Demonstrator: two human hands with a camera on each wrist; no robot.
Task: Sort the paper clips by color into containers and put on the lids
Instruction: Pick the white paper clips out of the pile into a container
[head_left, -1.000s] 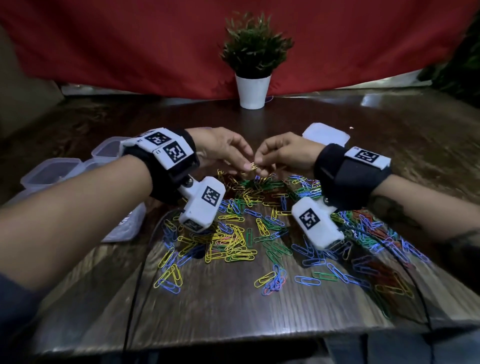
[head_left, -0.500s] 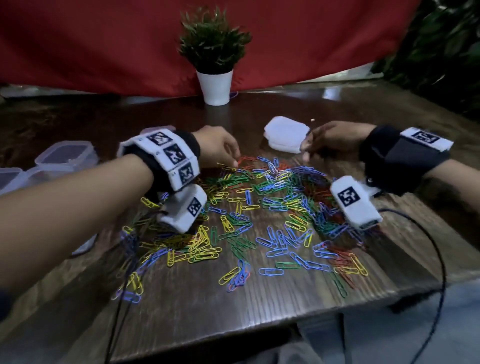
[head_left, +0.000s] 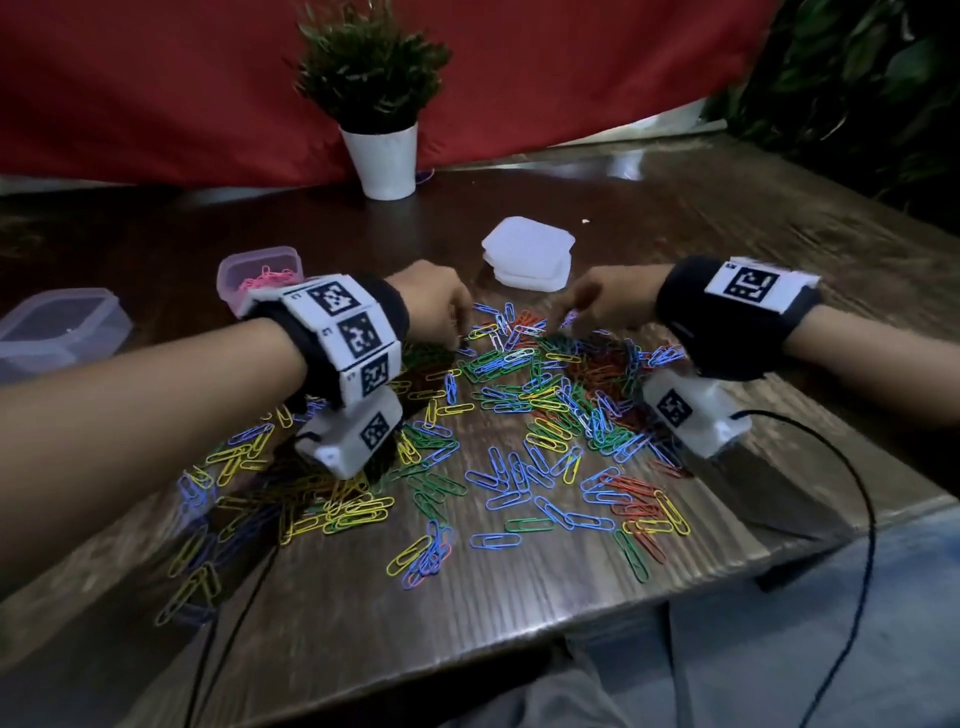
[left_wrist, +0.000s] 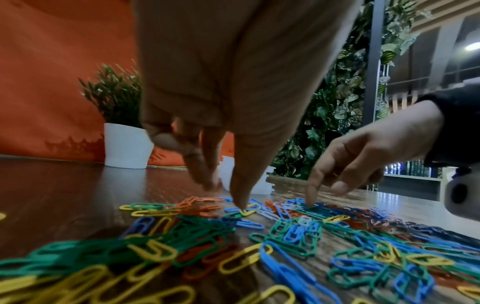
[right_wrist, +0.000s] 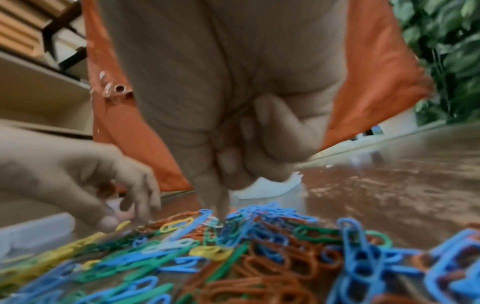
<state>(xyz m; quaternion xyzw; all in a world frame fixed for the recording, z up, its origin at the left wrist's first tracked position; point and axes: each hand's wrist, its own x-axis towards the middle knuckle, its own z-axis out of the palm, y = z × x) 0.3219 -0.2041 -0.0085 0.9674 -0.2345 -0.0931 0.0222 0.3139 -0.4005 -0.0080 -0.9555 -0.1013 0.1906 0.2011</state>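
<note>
At the far edge of the paper clip pile (head_left: 524, 415) on the wooden table (head_left: 467, 623), my left hand (head_left: 434, 304) came down with fingers extended, index tip touching a yellow clip (left_wrist: 245, 211), nothing pinched. My right hand (head_left: 605, 301) poked its index finger into blue and white clips (right_wrist: 221, 221), other fingers curled back; whether it gripped one, I couldn't tell, too blurred.

Judged step: picking single-colour clips out of the mix. To do it well I'd slide one clip clear of the tangle before pinching, since clips hook each other and drag neighbours along. Best to work one colour per hand and not cross arms.

Pink clips (head_left: 262, 280) already sat in the pink-tinted container (head_left: 258, 260) far left; a clear container (head_left: 62, 322) stood left of it, contents unclear. White lids (head_left: 527, 254) were stacked far centre, just beyond the pile.

Hard to see: fingertips hidden behind knuckles in the head view, right wrist view smeared, further containers cut off at the left edge, lid count unreadable.
</note>
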